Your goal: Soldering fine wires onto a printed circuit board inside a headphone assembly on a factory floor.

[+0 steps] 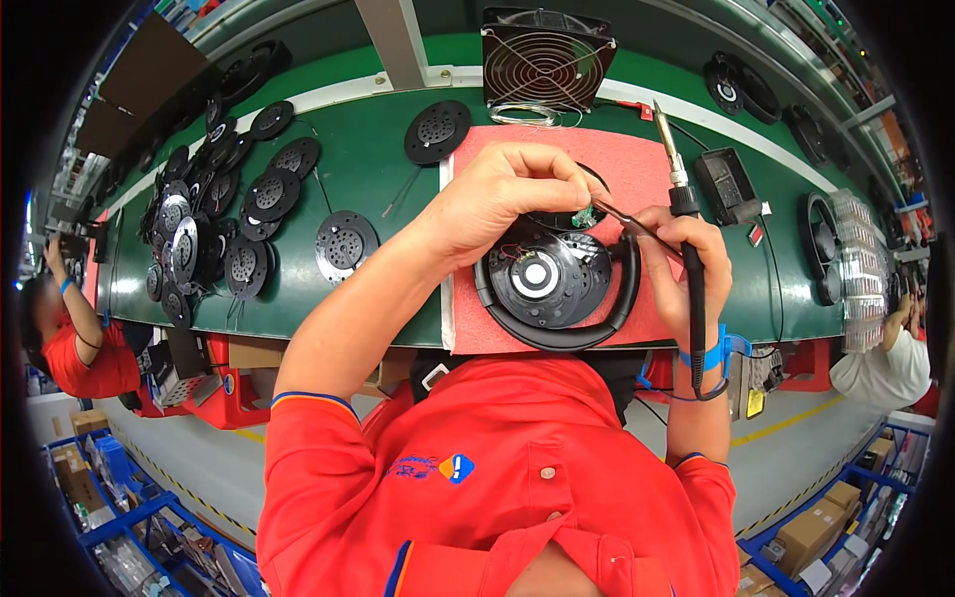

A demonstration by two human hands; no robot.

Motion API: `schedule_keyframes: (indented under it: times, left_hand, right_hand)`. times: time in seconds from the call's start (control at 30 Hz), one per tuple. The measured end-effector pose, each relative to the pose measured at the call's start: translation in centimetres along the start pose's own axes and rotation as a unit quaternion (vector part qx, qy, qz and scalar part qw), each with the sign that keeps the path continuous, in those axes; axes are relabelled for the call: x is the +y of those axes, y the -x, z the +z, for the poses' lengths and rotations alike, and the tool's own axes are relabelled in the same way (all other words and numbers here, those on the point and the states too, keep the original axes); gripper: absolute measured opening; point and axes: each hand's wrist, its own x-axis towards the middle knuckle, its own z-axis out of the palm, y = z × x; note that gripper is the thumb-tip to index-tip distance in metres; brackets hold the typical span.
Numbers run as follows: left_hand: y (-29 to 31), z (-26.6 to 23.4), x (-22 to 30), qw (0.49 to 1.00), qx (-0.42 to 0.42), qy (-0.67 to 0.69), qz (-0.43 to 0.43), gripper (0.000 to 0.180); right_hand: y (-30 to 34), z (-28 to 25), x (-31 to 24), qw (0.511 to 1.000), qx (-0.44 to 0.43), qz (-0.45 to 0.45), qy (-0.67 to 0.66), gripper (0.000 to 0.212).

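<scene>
My left hand [522,194] pinches a small green circuit board [584,216] at its fingertips, above a black wheel-shaped housing. In my right hand [691,264] is a soldering iron [684,199], its metal tip pointing up and away. That same hand also holds dark metal tweezers [637,227], whose points reach toward the green board. Below both hands lies the black wheel-shaped housing [517,328], with a round black disc [537,281] with a white ring set inside it. Behind the left fingers another round black part is partly hidden. A blue strap [711,350] circles my right wrist.
A pink foam mat [473,323] covers the green bench [398,284]. Many round black discs [244,264] pile up at left. A fan [545,70] and a coil of solder wire [522,114] stand behind; at right are a black tray [731,184] and clear stacked trays [860,269].
</scene>
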Motion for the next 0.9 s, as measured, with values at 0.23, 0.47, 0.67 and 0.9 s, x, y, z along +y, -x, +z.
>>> schedule_keyframes:
  times: [0.23,0.47,0.67,0.9]
  left_hand:
    - [0.03,-0.05,-0.16,1.0,0.003,0.002,0.001,0.007]
    - [0.03,-0.09,-0.36,1.0,0.002,0.002,-0.011,0.006]
    - [0.0,-0.09,-0.35,1.0,-0.005,0.012,-0.01,0.006]
    - [-0.05,-0.12,-0.38,0.999,-0.002,0.036,-0.018,0.007]
  right_hand:
    - [0.16,-0.08,0.07,1.0,-0.002,0.0,0.005,0.029]
    - [0.29,-0.17,0.08,1.0,-0.005,-0.007,0.015,0.03]
    - [0.39,-0.27,0.23,1.0,-0.01,-0.01,0.009,0.032]
    - [0.3,-0.27,0.18,1.0,-0.009,-0.016,0.021,0.033]
